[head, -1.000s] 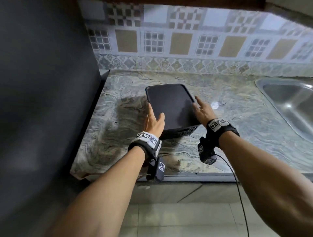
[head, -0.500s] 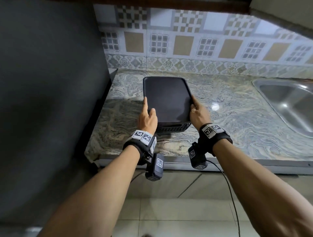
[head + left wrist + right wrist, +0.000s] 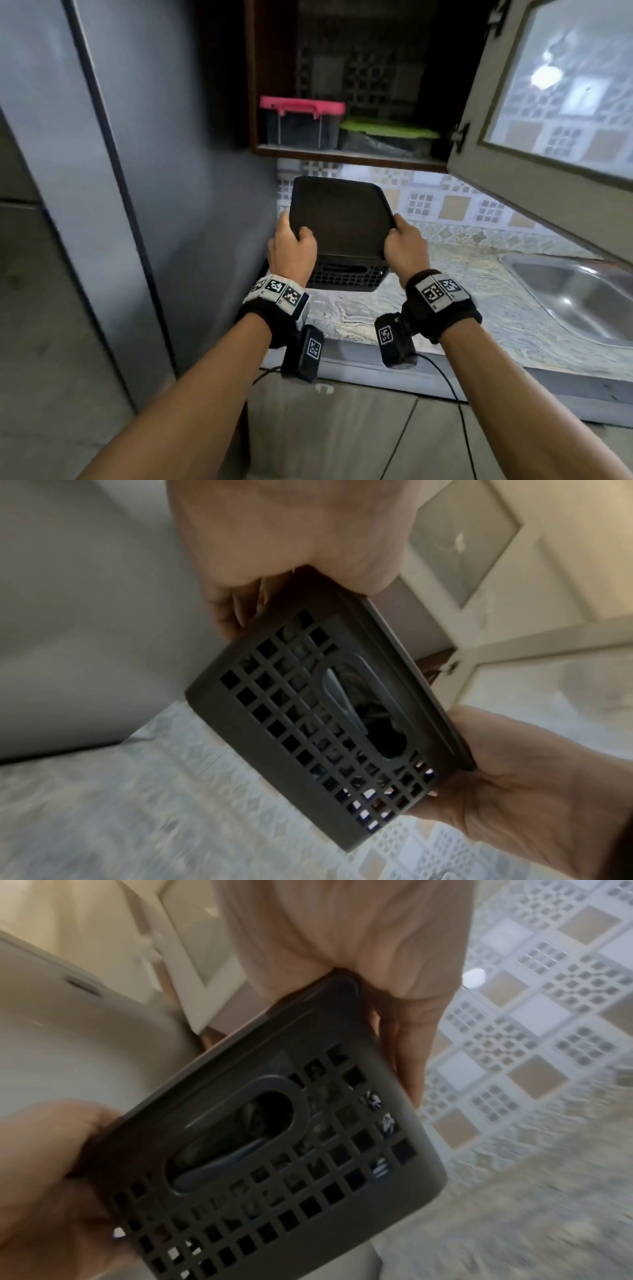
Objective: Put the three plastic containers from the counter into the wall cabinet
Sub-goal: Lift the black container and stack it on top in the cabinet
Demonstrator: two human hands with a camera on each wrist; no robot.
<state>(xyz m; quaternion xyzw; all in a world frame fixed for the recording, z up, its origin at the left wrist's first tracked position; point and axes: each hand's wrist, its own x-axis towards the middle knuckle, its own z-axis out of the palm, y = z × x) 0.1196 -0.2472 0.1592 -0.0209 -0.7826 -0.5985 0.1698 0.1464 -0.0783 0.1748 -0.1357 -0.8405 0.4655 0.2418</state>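
Note:
A dark grey lidded container (image 3: 340, 222) with lattice sides is held in the air above the marble counter (image 3: 462, 308), just below the open wall cabinet (image 3: 342, 157). My left hand (image 3: 291, 246) grips its left edge, thumb on the lid, and my right hand (image 3: 406, 248) grips its right edge. In the left wrist view the container's lattice end (image 3: 318, 710) sits between both hands; the right wrist view shows the same end (image 3: 274, 1150). On the cabinet shelf stand a pink-lidded container (image 3: 301, 121) and, to its right, a green-lidded container (image 3: 388, 135).
The cabinet door (image 3: 548, 102) with a glass pane hangs open on the right, over the counter. A tall grey fridge side (image 3: 137, 171) stands close on the left. A steel sink (image 3: 575, 298) lies at the right of the counter.
Both hands closed on the grey container and lifted it off the counter toward the cabinet. The head view has tilted up, so the open cabinet now shows.

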